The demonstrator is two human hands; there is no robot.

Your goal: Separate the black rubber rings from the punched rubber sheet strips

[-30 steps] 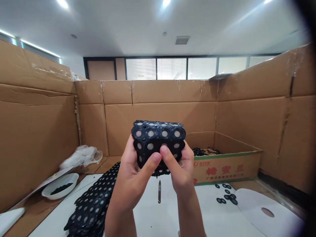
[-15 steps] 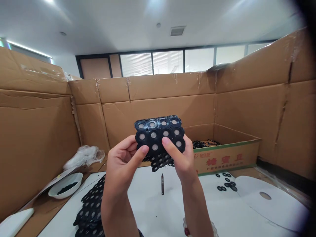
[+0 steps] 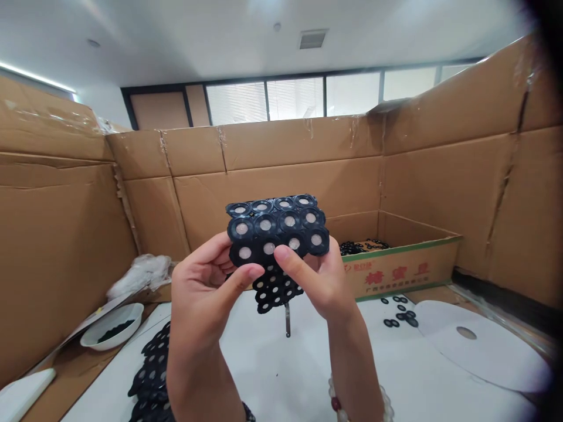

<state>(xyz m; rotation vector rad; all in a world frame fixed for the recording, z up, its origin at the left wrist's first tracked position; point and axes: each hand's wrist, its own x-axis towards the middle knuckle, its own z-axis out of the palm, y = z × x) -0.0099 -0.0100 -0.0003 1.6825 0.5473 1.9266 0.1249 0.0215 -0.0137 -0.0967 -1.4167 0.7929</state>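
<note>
Between my two hands, raised above the white table, is a flexible black sheet of joined rings with pale round centres. My left hand grips its left edge, thumb in front and fingers behind. On the right side my right hand pinches the same sheet, its thumb pressed on the lower row of rings. The sheet's lower part hangs folded back beneath my thumbs. A dark pen-like tool lies on the table behind it, its far end covered by the sheet.
More black ring sheets are piled at the left. Beyond them are a white bowl of black pieces and clear plastic bags. A cardboard box, loose black rings and a white disc are on the right. Cardboard walls surround the table.
The sheet has tilted and shifted slightly left, showing its rows of rings more fully. Both hands still hold it, and the right thumb sits lower relative to the rows. The view has shifted a little.
</note>
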